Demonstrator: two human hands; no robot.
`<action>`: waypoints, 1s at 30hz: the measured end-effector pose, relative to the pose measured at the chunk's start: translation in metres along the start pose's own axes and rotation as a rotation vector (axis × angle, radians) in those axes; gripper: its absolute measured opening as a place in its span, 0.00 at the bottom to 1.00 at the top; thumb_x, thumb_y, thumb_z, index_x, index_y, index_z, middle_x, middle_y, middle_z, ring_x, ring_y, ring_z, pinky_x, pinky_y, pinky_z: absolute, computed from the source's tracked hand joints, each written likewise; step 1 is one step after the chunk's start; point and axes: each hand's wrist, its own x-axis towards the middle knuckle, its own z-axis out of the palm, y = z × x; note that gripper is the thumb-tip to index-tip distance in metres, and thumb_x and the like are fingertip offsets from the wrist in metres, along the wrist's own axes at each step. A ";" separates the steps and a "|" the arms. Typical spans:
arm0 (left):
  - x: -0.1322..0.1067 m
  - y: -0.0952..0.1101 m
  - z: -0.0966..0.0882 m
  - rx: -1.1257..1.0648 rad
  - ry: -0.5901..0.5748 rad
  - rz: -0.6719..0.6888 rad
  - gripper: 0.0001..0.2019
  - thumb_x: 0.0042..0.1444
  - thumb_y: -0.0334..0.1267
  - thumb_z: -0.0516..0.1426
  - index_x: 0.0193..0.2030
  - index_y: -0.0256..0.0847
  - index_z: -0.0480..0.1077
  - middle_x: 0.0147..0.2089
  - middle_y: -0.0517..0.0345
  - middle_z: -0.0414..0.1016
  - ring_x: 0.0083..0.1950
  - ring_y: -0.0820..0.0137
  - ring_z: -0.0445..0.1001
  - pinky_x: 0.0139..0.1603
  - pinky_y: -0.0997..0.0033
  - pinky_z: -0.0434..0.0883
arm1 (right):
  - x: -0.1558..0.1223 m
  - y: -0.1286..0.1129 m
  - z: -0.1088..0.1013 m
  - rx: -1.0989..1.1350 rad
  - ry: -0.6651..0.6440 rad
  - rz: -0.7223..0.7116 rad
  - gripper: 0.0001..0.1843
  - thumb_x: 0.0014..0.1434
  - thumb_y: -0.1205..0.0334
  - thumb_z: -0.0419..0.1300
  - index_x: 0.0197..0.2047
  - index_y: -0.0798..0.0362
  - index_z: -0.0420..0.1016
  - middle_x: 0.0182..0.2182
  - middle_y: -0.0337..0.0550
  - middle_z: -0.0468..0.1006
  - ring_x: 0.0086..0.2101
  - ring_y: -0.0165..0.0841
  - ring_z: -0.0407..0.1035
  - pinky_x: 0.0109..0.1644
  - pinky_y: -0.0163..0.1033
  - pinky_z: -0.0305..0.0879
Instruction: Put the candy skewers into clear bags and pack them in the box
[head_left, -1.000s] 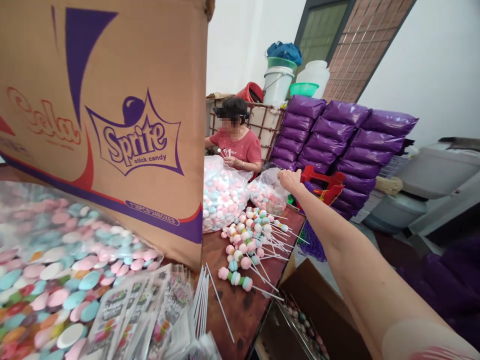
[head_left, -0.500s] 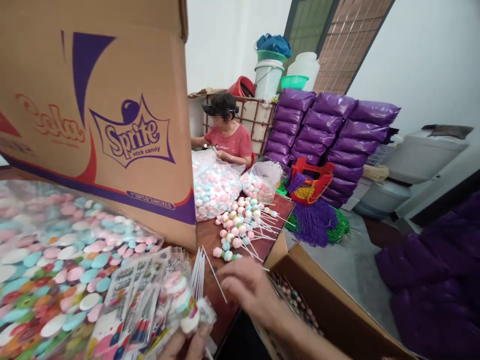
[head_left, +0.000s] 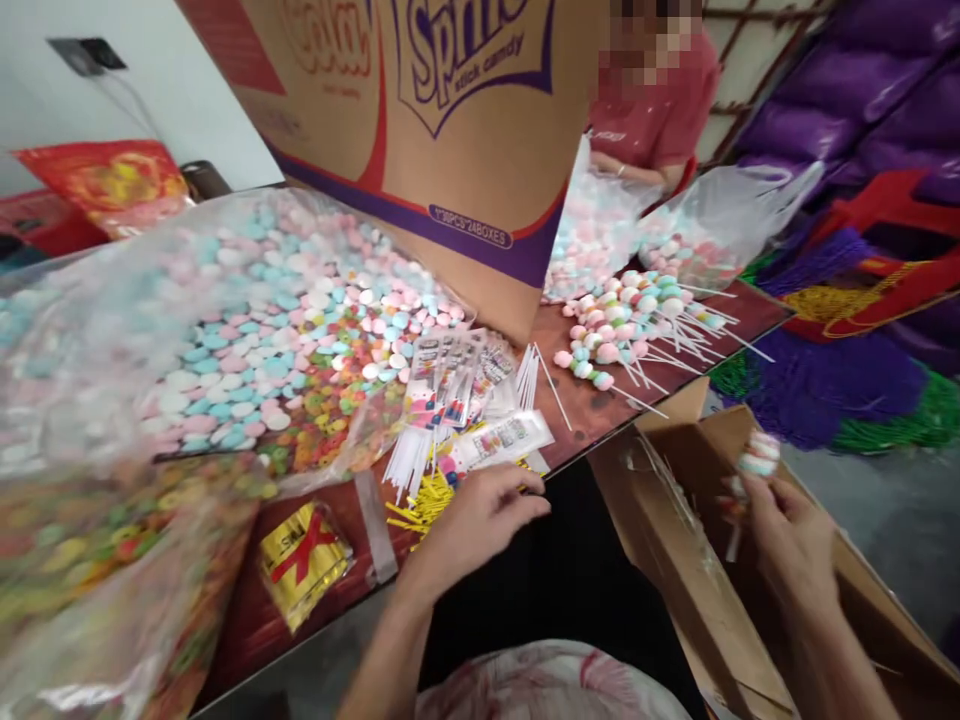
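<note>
A marshmallow candy stick [head_left: 760,455] in pink, white and blue is gripped in my right hand [head_left: 791,540], above the cardboard box [head_left: 697,480] at the right. Its white stick points down. At the table's front edge my left hand [head_left: 487,515] is empty, its fingers loosely bent and apart. Beside that hand lie printed clear wrappers [head_left: 502,440], yellow twist ties [head_left: 424,503] and white sticks [head_left: 409,460]. More white sticks [head_left: 528,378] stand out behind the wrappers. Finished candy sticks [head_left: 622,320] lie in a pile further back.
Large clear bags of marshmallows [head_left: 225,330] and gummy rings [head_left: 112,560] cover the table's left side. A gold packet [head_left: 306,565] lies near the front. A tall printed carton [head_left: 450,150] stands behind. Across the table sits a person in a red shirt [head_left: 667,110].
The marshmallow candy stick has gone from my left hand to my right, which has moved right over the cardboard box. My left hand is now empty. The view has turned downward and left.
</note>
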 end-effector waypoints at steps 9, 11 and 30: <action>0.007 -0.046 -0.036 0.337 0.450 0.037 0.09 0.56 0.37 0.59 0.44 0.43 0.77 0.44 0.52 0.77 0.46 0.61 0.73 0.50 0.60 0.69 | -0.050 -0.092 0.059 -0.013 -0.216 -0.439 0.12 0.63 0.54 0.58 0.45 0.49 0.78 0.41 0.49 0.81 0.42 0.43 0.75 0.47 0.50 0.68; 0.021 -0.050 -0.025 0.504 0.484 0.068 0.15 0.51 0.34 0.63 0.47 0.42 0.76 0.46 0.49 0.75 0.49 0.57 0.71 0.52 0.56 0.68 | -0.069 -0.123 0.083 0.010 -0.285 -0.581 0.10 0.65 0.59 0.57 0.44 0.48 0.78 0.42 0.46 0.81 0.45 0.40 0.74 0.50 0.49 0.66; 0.045 -0.033 -0.024 -0.277 0.758 0.101 0.09 0.53 0.44 0.62 0.31 0.40 0.74 0.27 0.61 0.71 0.29 0.73 0.64 0.32 0.73 0.62 | -0.103 -0.154 0.114 0.157 -0.421 -0.624 0.09 0.66 0.63 0.56 0.44 0.50 0.78 0.39 0.45 0.81 0.41 0.37 0.73 0.46 0.44 0.63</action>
